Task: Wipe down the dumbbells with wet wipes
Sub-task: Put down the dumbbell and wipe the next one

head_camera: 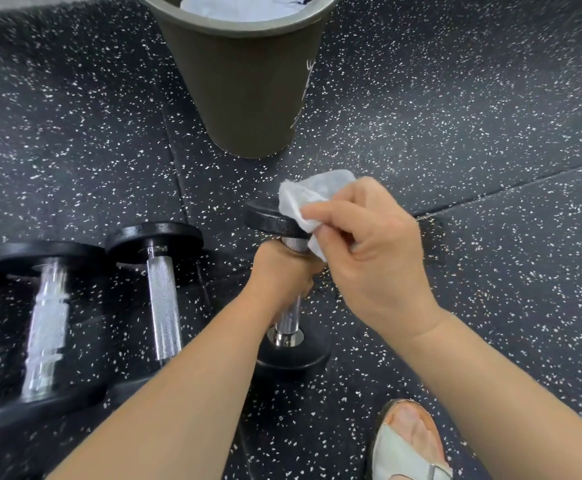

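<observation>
Head view: the left hand is wrapped round the chrome handle of the upright dumbbell, whose lower plate rests on the speckled floor beneath that hand. The right hand, just right of the left one, pinches a crumpled wet wipe against the upper plate's edge. Left of the left hand, a second dumbbell and a blurred third dumbbell lie side by side. Beyond both hands stands a dark bin holding white wipes.
</observation>
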Demonstrator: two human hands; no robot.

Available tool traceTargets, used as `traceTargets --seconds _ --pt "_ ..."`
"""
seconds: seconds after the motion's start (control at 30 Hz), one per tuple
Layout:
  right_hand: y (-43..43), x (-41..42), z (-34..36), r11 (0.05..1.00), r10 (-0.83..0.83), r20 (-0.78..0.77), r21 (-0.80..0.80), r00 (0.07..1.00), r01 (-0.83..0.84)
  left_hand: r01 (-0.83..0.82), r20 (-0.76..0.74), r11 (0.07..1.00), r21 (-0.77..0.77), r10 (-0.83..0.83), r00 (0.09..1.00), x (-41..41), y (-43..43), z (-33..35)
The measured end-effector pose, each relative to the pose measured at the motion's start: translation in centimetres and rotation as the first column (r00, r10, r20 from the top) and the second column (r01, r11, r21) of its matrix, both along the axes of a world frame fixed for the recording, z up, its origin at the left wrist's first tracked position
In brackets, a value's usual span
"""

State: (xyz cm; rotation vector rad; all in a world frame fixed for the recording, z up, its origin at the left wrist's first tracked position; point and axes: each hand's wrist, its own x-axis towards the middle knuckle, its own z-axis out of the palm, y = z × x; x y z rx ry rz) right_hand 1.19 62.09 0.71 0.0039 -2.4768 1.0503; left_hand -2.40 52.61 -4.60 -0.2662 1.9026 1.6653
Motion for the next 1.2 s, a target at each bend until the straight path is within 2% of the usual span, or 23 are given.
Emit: traceTargets --seconds 0.13,0.23,0.4,0.53,0.67,0.73,0.8,0.87,1.07,1.2 --pt "1.3 -0.8 -0.3 0.984 0.153 0.074 0.08 0.985 -0.159 0.024 0.038 1.0 -0.007 -0.024 0.999 -0.3 -0.3 -0.2" --pt "2.9 0.1 -1.0 0.965 0.206 0.157 0.129 0.966 -0.227 0.022 0.097 0.999 0.047 -0.026 0.995 -0.6 -0.6 -0.4" --pt "3.8 0.5 -1.5 0.983 0.151 0.068 0.093 0.986 -0.157 0.089 0.125 0.996 0.003 -0.089 0.988 -0.9 -0.5 -0.7" --pt "2.3 -0.3 -0.1 0.966 0.222 0.043 0.123 0.974 -0.226 0.162 0.068 0.985 -0.059 -0.158 0.985 -0.7 0.0 -0.3" --pt "0.7 -2.6 1.4 0.881 0.307 0.188 0.315 0.933 -0.353 0.201 -0.07 0.975 -0.093 -0.208 0.976 -0.4 0.4 0.0" --pt "0.2 -4.1 2.1 0.83 0.332 0.298 0.359 0.895 -0.427 0.19 -0.078 0.98 -0.063 -0.195 0.978 -0.3 0.7 -0.3" --pt "0.0 -5.4 2.5 0.808 0.314 0.413 0.356 0.855 -0.469 0.17 -0.057 0.985 -0.016 -0.17 0.984 -0.2 0.9 -0.6" --pt "0.2 -5.9 2.6 0.819 0.278 0.461 0.346 0.843 -0.459 0.162 -0.033 0.987 0.003 -0.161 0.986 -0.1 1.1 -0.7" --pt "3.8 -2.9 2.7 0.845 0.411 0.417 0.16 0.811 -0.511 0.174 0.058 0.985 -0.001 -0.174 0.983 -0.2 0.5 -0.5" --pt "5.1 -1.4 2.3 0.847 0.383 0.358 0.231 0.851 -0.478 0.159 0.058 0.987 0.023 -0.16 0.985 -0.2 -0.2 -0.3"
